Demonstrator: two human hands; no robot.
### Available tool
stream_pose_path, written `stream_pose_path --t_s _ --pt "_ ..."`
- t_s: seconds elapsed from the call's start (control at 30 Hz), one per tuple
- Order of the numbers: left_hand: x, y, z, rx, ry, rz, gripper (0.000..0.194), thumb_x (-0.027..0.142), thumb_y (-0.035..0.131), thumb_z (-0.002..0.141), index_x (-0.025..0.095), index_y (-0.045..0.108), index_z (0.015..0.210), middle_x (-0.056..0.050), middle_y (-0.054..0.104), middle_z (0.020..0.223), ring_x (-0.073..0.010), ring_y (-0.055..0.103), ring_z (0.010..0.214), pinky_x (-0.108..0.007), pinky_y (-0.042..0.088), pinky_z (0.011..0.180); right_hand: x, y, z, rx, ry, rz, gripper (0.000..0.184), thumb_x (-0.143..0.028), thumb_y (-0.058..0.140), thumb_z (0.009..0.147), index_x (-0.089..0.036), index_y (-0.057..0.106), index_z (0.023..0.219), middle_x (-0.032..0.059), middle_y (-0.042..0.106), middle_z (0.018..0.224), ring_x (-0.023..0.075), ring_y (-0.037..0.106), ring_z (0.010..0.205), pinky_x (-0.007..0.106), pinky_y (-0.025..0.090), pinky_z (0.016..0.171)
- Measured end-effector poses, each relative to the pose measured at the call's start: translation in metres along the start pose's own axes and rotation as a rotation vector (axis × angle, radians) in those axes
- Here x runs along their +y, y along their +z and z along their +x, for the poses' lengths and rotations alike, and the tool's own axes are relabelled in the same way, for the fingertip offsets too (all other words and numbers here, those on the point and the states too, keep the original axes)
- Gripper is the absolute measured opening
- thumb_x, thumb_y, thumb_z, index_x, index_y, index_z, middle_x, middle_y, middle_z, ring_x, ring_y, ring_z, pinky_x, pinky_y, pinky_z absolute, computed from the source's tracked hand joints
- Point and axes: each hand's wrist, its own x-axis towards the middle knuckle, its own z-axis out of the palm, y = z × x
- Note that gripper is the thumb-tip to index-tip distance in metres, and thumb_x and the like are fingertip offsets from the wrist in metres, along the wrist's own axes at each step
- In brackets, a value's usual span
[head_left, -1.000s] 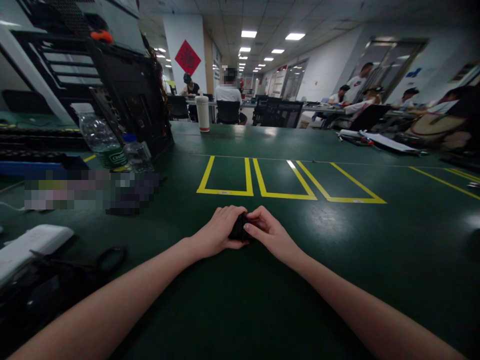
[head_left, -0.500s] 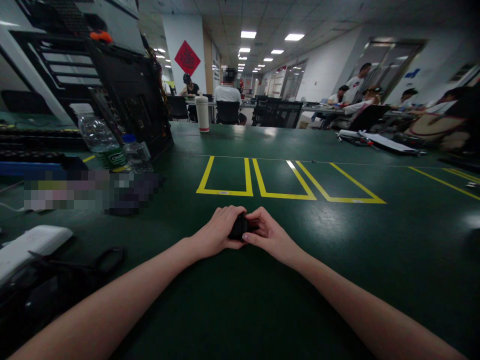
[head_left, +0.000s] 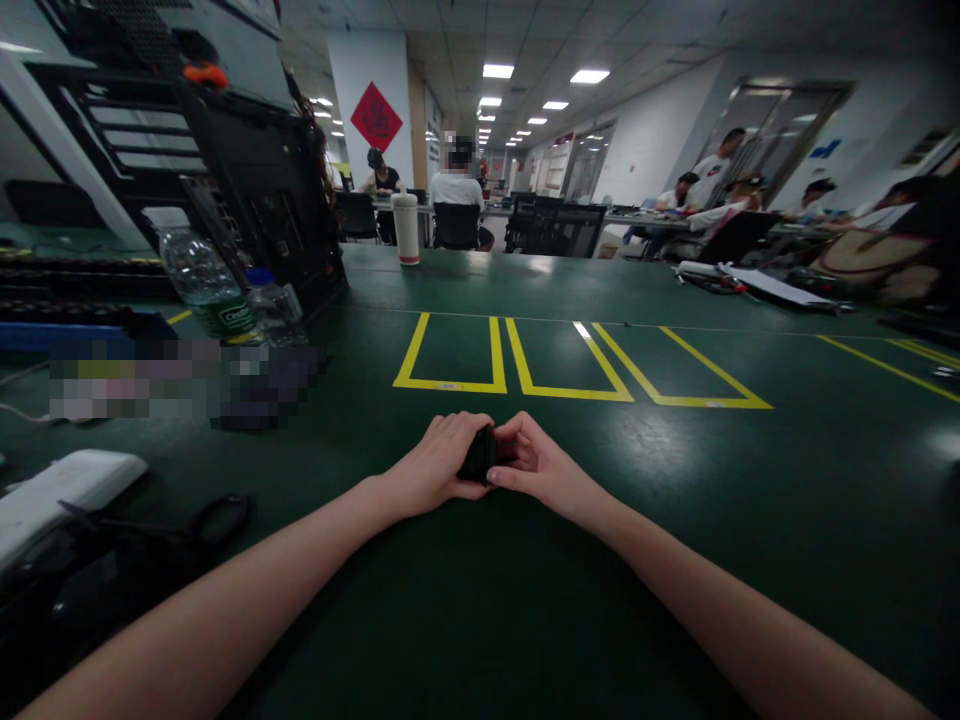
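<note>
A small black, block-like object (head_left: 478, 460) sits between my two hands, low over the green tabletop (head_left: 480, 610). Its exact kind cannot be made out. My left hand (head_left: 435, 462) wraps round its left side, fingers over the top and thumb below. From the right, my right hand (head_left: 536, 462) pinches its edge with bent fingers and thumb. The fingers hide much of the object, so whether it rests on the table does not show. Just beyond the hands, yellow tape outlines (head_left: 450, 386) mark the tabletop.
At left stand an open computer case (head_left: 277, 200), a large plastic bottle (head_left: 199, 275) and a small blue-capped one (head_left: 274, 310). Nearer lie a white power strip (head_left: 82, 490) and dark cables (head_left: 150, 550). A white cup (head_left: 405, 230) stands at the far edge; papers (head_left: 780, 285) lie far right. Several people sit beyond.
Almost nothing differs. Both hands keep their hold on the black object in the same place; the view has shifted very slightly.
</note>
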Motion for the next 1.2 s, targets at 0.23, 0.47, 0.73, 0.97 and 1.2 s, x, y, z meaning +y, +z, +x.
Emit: stream_pose_path --t_s 0.23,0.47,0.73,0.97,1.2 --pt "-0.003 0.003 0.001 0.040 0.003 0.007 0.061 0.029 0.068 0.067 0.019 0.032 0.115 -0.007 0.049 0.107 -0.0227 0.050 0.094 -0.036 0.038 0.080 -0.001 0.003 0.001 0.120 -0.011 -0.065 0.014 -0.029 0.054 0.078 -0.020 0.047 0.086 0.0001 0.053 0.090 0.0137 0.054 0.084 0.031 0.046 0.074" --pt "0.000 0.000 0.001 0.015 0.002 -0.015 0.058 0.030 0.065 0.070 0.020 0.031 0.116 -0.008 0.049 0.108 -0.0231 0.049 0.095 -0.037 0.037 0.080 -0.003 0.003 0.000 0.108 0.060 -0.085 0.021 -0.030 0.053 0.078 -0.020 0.046 0.095 0.0030 0.052 0.098 0.0160 0.053 0.091 0.034 0.046 0.077" --pt "-0.004 0.005 0.001 0.054 0.003 0.018 0.060 0.029 0.068 0.066 0.019 0.032 0.114 -0.007 0.050 0.104 -0.0225 0.049 0.093 -0.036 0.037 0.079 0.000 0.001 0.001 0.062 -0.026 -0.038 0.019 -0.028 0.058 0.076 -0.021 0.045 0.088 -0.0006 0.052 0.090 0.0136 0.053 0.087 0.031 0.045 0.076" --pt "0.003 -0.002 0.001 -0.004 -0.001 0.006 0.056 0.029 0.064 0.071 0.018 0.032 0.116 -0.008 0.049 0.107 -0.0229 0.049 0.095 -0.037 0.037 0.081 -0.001 0.005 0.002 0.151 0.035 -0.117 0.020 -0.034 0.052 0.079 -0.021 0.047 0.093 0.0015 0.052 0.092 0.0149 0.053 0.084 0.030 0.046 0.070" --pt "0.005 -0.005 0.001 -0.024 -0.016 -0.015 0.055 0.028 0.064 0.071 0.019 0.032 0.116 -0.008 0.049 0.108 -0.0234 0.049 0.096 -0.038 0.037 0.081 -0.005 0.003 -0.001 0.092 0.014 -0.117 0.019 -0.026 0.057 0.076 -0.020 0.046 0.090 0.0014 0.052 0.096 0.0169 0.053 0.093 0.036 0.047 0.079"
